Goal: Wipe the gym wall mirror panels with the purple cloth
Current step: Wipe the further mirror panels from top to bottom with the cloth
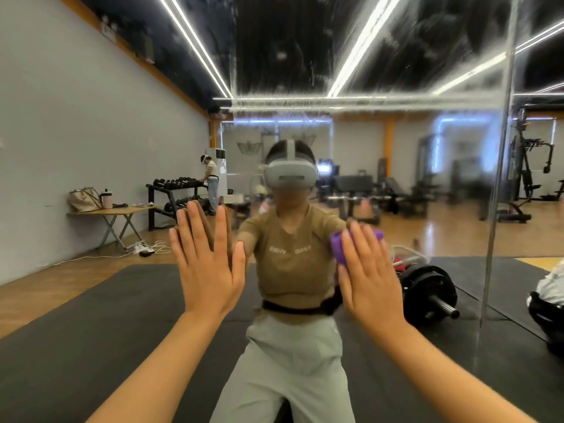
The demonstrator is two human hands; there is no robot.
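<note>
The wall mirror panel (305,56) fills the view straight ahead, streaked and smeared across its upper part. My left hand (207,264) lies flat on the glass with fingers straight and spread. My right hand (369,270) presses the purple cloth (338,245) flat against the mirror, fingers straight; only the cloth's upper and left edges show past the hand. A vertical seam (500,148) to the right divides this panel from the neighbouring one.
The mirror reflects me, a black floor mat (91,315), a barbell with weight plates (427,288), a folding table with bags (113,212), a dumbbell rack with another person (210,184) beside it, and gym machines at the right.
</note>
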